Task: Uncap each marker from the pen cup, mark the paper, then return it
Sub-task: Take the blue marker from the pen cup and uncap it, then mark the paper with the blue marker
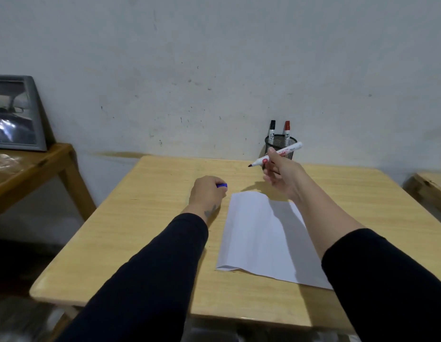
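Note:
My right hand holds an uncapped white marker in the air, its dark tip pointing left, above the far end of the white paper. My left hand rests as a fist on the table, closed on a blue cap that pokes out by the thumb. A black mesh pen cup stands at the table's back edge by the wall, just behind my right hand. It holds a black-capped marker and a red-capped marker, both upright. No mark shows on the paper.
The light wooden table stands against a stained white wall. A second wooden table at the left carries a grey framed picture. Another wooden edge shows at the far right.

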`<state>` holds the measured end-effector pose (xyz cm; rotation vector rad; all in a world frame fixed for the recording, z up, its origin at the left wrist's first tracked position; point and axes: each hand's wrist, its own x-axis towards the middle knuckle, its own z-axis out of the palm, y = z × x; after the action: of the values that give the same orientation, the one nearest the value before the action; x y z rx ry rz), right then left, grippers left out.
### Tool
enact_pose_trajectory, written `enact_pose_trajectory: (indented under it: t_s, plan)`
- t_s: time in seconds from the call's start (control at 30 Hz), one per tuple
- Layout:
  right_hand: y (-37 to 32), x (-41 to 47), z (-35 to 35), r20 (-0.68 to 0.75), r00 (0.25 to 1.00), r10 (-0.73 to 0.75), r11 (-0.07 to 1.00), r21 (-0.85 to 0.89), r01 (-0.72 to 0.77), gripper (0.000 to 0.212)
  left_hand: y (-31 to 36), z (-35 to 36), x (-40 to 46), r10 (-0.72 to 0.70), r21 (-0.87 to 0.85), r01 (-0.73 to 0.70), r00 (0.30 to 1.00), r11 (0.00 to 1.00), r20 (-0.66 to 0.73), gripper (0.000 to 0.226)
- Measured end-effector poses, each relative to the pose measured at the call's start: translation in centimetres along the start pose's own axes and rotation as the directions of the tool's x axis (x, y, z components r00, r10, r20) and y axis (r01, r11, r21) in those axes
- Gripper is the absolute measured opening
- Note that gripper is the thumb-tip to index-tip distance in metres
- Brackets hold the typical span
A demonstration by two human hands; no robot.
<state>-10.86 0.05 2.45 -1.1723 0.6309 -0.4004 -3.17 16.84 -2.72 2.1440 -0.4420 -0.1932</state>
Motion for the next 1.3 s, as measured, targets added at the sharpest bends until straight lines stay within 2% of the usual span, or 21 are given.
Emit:
enact_pose_trajectory:
  t_s: [0.07, 0.13, 0.2, 0.33, 0.47, 0.63, 0.73, 0.87, 1.3]
  plan:
    - [1.0, -0.3, 0.7, -0.033, 0.999, 0.0, 0.999, -0.05, -0.001, 0.025, -0.9, 0.9, 0.1, 0.017, 0.152, -0.009, 0.999, 0.988, -0.05, 0.016]
    - [2.1, -0.3, 1.0, -0.036, 0.999, -0.016, 0.998, -0.056, 0.013, 0.027, -1.3, 1.4, 0.0, 0.092, 0.32, -0.061, 0.992, 0.946, -0.083, 0.019]
    - [3.0, -0.4, 1.4, -0.025, 0.998, -0.052, 0.997, -0.055, 0.05, 0.028, -1.4, 1.5, 0.0, 0.151, 0.424, -0.118, 0.987, 0.898, -0.045, 0.028]
    - [4.1, -0.3, 2.7, -0.072, 0.991, -0.109, 0.991, 0.075, 0.115, 0.021, -2.3, 0.8, -0.6, 0.209, 0.432, -0.204, 0.977, 0.879, 0.035, 0.054]
    - [5.2, -0.2, 4.1, 0.009, 0.994, -0.113, 0.975, 0.191, 0.109, 0.009, -3.2, 0.5, -1.0, 0.18, 0.551, -0.255, 0.966, 0.794, 0.188, 0.081]
    - [7.2, -0.3, 3.3, 0.012, 0.985, -0.175, 0.983, 0.062, 0.174, 0.011, -3.4, 0.7, -1.1, 0.175, 0.578, -0.259, 0.965, 0.774, 0.198, 0.086]
    - [7.5, -0.6, 3.3, -0.028, 0.96, -0.277, 0.948, -0.169, 0.269, 0.025, -3.6, 0.7, -1.0, 0.177, 0.598, -0.267, 0.962, 0.755, 0.206, 0.085]
    - [7.7, -0.5, 3.6, -0.043, 0.948, -0.314, 0.903, -0.322, 0.284, 0.029, -3.8, 0.8, -0.9, 0.192, 0.598, -0.276, 0.96, 0.752, 0.202, 0.073]
    - [8.3, 0.2, 3.8, -0.059, 0.934, -0.352, 0.812, -0.516, 0.273, 0.031, -3.6, 1.0, -0.9, 0.172, 0.619, -0.251, 0.968, 0.745, 0.186, 0.069]
